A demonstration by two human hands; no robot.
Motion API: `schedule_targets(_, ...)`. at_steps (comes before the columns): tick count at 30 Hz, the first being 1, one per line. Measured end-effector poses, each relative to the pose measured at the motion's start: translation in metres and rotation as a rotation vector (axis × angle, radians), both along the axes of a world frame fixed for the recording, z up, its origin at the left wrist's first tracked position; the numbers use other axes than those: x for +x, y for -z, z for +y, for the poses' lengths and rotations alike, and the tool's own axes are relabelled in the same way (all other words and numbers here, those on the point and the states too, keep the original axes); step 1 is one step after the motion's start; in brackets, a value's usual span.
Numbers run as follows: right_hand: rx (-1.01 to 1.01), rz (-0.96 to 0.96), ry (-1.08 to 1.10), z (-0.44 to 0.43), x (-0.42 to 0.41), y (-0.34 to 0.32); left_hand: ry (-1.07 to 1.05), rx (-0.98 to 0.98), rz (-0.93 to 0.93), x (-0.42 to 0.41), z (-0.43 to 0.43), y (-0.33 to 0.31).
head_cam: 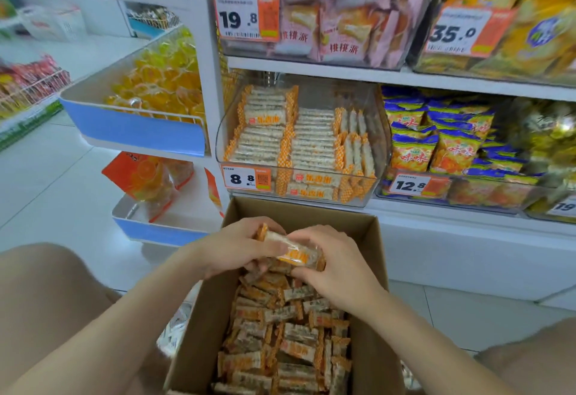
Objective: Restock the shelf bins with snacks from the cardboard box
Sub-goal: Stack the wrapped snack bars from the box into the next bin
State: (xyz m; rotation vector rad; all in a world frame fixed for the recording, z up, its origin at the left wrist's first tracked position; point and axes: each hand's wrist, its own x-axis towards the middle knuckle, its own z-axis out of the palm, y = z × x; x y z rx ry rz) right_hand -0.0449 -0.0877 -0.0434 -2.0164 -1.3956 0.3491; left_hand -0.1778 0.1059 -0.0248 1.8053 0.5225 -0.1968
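While both forearms reached forward from the bottom of the view, the cardboard box (205, 326) stood open on the pale floor between the person's knees, and serves as the landmark below.

Inside the box: loose orange-and-clear wrapped snack bars (280, 341), heaped in no order, filling the lower part.

Over the far end of the box: left hand (232, 246) and right hand (335, 265), fingers curled inward, together gripping a small bundle of snack bars (294, 253) held above the heap; the thumbs lay over the top wrapper.

Directly beyond the box, on the lowest shelf: a clear shelf bin (378, 157) holding the same bars stacked in rows, front tag reading 8.8 (246, 178).

Right of that bin: a bin of blue-and-orange snack bags (442, 148), tag 12.8.

Above, one shelf up: pink-wrapped pastries (336, 14), tag 19.8, and yellow packets (530, 20), tag 35.0.

Left of the box, farther off: a blue-fronted tray of yellow jelly cups (162, 83), with an orange pouch (143, 179) on the tray beneath.
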Motion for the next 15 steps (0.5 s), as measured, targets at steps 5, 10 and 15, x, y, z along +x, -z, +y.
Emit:
schedule_targets(5, 0.049, 0.066, -0.043, 0.011, 0.021, -0.03, 0.02, 0.187, -0.097, 0.005, 0.024, -0.058)
schedule_targets(10, 0.081, 0.017, -0.047, 0.043, 0.045, -0.066, -0.015, 0.167, -0.226, 0.019, 0.046, -0.097)
schedule_targets(15, 0.093, -0.13, 0.019, 0.083, 0.07, -0.086, -0.217, 0.384, -0.278, 0.033, 0.071, -0.098)
